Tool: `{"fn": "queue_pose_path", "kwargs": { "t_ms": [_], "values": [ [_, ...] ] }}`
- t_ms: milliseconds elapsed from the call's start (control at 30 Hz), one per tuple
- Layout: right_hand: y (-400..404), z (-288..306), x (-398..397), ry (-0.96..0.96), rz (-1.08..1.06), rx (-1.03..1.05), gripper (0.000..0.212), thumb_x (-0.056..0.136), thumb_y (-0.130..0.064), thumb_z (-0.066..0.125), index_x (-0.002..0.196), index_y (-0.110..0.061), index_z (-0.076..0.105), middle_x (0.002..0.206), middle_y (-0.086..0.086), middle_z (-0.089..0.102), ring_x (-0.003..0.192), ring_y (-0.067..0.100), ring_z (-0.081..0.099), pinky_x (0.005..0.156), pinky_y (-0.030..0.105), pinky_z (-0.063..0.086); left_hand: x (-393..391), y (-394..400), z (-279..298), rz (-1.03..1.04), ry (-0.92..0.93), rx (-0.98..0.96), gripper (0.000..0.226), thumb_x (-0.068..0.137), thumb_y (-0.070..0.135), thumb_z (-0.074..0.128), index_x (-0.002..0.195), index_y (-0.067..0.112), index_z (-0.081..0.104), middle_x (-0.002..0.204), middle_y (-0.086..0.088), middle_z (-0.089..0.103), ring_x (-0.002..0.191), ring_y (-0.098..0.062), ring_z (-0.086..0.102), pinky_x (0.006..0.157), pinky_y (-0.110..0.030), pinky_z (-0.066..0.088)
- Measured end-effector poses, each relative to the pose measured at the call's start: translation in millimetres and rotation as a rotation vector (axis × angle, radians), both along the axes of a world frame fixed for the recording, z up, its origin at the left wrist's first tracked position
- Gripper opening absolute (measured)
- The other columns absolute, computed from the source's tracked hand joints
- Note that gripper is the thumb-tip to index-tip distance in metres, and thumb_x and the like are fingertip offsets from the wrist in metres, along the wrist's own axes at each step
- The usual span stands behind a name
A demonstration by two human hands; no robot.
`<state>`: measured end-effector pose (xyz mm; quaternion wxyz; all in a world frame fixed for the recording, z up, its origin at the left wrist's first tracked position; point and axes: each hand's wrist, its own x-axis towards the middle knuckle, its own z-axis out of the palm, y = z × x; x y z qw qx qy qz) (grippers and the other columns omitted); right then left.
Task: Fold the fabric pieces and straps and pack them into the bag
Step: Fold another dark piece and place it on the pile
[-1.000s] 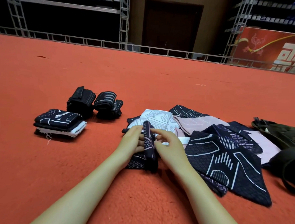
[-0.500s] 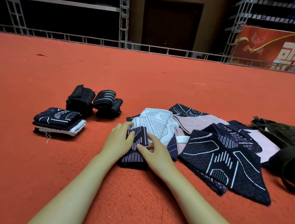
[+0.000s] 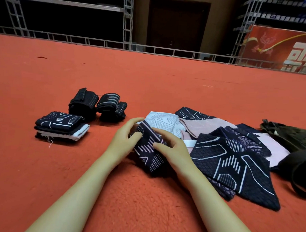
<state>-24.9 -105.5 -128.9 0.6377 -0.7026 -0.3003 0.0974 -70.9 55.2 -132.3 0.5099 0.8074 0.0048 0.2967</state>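
Gripping a folded navy patterned fabric piece (image 3: 147, 147), both hands are curling fingers (image 3: 158, 145) around it. Left hand (image 3: 124, 141) is holding its far-left edge, right hand (image 3: 173, 150) its right side. Its long axis is running from far-left toward near-right.

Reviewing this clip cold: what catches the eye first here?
Both hands, left hand and right hand, grip a dark patterned fabric piece at centre on the red carpet. Right of them sprawls a loose heap of unfolded pieces; a neat folded stack sits at left.
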Motion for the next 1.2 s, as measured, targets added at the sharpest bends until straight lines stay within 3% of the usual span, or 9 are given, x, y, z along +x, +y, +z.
{"fn": "queue_pose_path", "kwargs": {
  "t_ms": [100,200,333,400,567,700,867,1033,1200],
  "values": [
    [-2.7,4.7,0.1,-0.043,-0.076,0.031,0.038,0.084,-0.003,0.064,0.114,-0.025,0.067,0.109,-0.011,0.069,0.103,0.006,0.063,0.091,0.017,0.047,2.0,-1.7,-2.0,-0.032,-0.018,0.031,0.031,0.085,0.011,0.053,0.115,0.021,0.054,0.108,0.019,0.058,0.096,0.02,0.052,0.083,-0.001,0.035],
    [-3.1,3.2,3.0,-0.014,-0.23,0.06,0.039,0.086,-0.012,0.065,0.12,-0.031,0.057,0.105,-0.011,0.06,0.09,0.004,0.058,0.077,0.005,0.043,10.0,-6.3,-6.7,0.059,-0.042,-0.052,0.031,0.092,0.0,0.051,0.119,0.014,0.056,0.112,0.008,0.061,0.097,0.009,0.055,0.084,-0.003,0.037],
    [1.7,-1.6,5.6,0.202,-0.223,0.107,0.03,0.091,-0.02,0.058,0.119,-0.033,0.054,0.107,0.0,0.062,0.087,0.013,0.062,0.085,0.031,0.052,17.3,-6.5,-10.1,0.205,-0.054,-0.277,0.033,0.093,0.001,0.047,0.124,0.009,0.054,0.117,0.001,0.059,0.108,-0.008,0.053,0.093,-0.016,0.039],
    [5.7,-6.3,3.0,0.264,-0.166,0.093,0.026,0.094,-0.016,0.054,0.118,-0.027,0.053,0.099,0.004,0.068,0.085,0.016,0.067,0.078,0.033,0.057,17.0,-3.2,-14.0,0.218,-0.027,-0.312,0.033,0.092,0.0,0.048,0.124,0.009,0.054,0.117,0.001,0.059,0.108,-0.01,0.053,0.094,-0.018,0.039],
    [8.8,-24.4,-2.4,0.153,-0.239,-0.046,0.033,0.088,-0.008,0.057,0.117,-0.023,0.055,0.091,0.004,0.071,0.085,0.021,0.069,0.083,0.043,0.056,10.1,-1.8,-26.2,0.216,0.047,-0.361,0.03,0.09,0.001,0.052,0.116,0.014,0.057,0.114,0.0,0.063,0.104,-0.011,0.057,0.088,-0.017,0.041],
    [9.3,-24.9,-10.1,0.007,-0.319,-0.136,0.038,0.087,-0.005,0.06,0.123,-0.018,0.054,0.078,-0.001,0.059,0.065,0.012,0.055,0.069,0.028,0.046,-3.5,-0.6,-23.9,0.206,0.078,-0.323,0.029,0.091,0.003,0.052,0.117,0.016,0.056,0.11,0.004,0.062,0.1,-0.009,0.056,0.078,-0.006,0.04],
    [39.1,-3.3,-31.6,-0.04,-0.218,-0.134,0.041,0.087,-0.005,0.061,0.121,-0.027,0.053,0.083,-0.003,0.055,0.066,0.009,0.051,0.062,0.018,0.042,-37.5,45.0,-14.4,0.264,0.11,-0.214,0.035,0.09,0.01,0.057,0.125,0.016,0.054,0.12,-0.001,0.06,0.109,-0.012,0.055,0.096,-0.024,0.042],
    [128.2,26.7,-40.5,0.0,-0.105,-0.05,0.04,0.085,-0.005,0.062,0.122,-0.017,0.055,0.098,0.007,0.063,0.077,0.014,0.06,0.079,0.039,0.054,-69.2,121.9,33.9,0.461,-0.006,-0.205,0.035,0.088,0.011,0.054,0.118,0.028,0.06,0.107,-0.004,0.056,0.08,-0.011,0.054,0.075,-0.024,0.044],
    [234.1,36.1,-34.1,-0.125,-0.131,-0.106,0.045,0.079,-0.02,0.063,0.123,-0.018,0.055,0.109,0.005,0.067,0.098,0.023,0.065,0.09,0.042,0.051,-79.6,198.7,53.6,0.629,0.014,0.046,0.038,0.09,0.008,0.047,0.123,0.022,0.06,0.114,-0.004,0.049,0.098,-0.011,0.047,0.083,-0.012,0.029]
  ]
}}
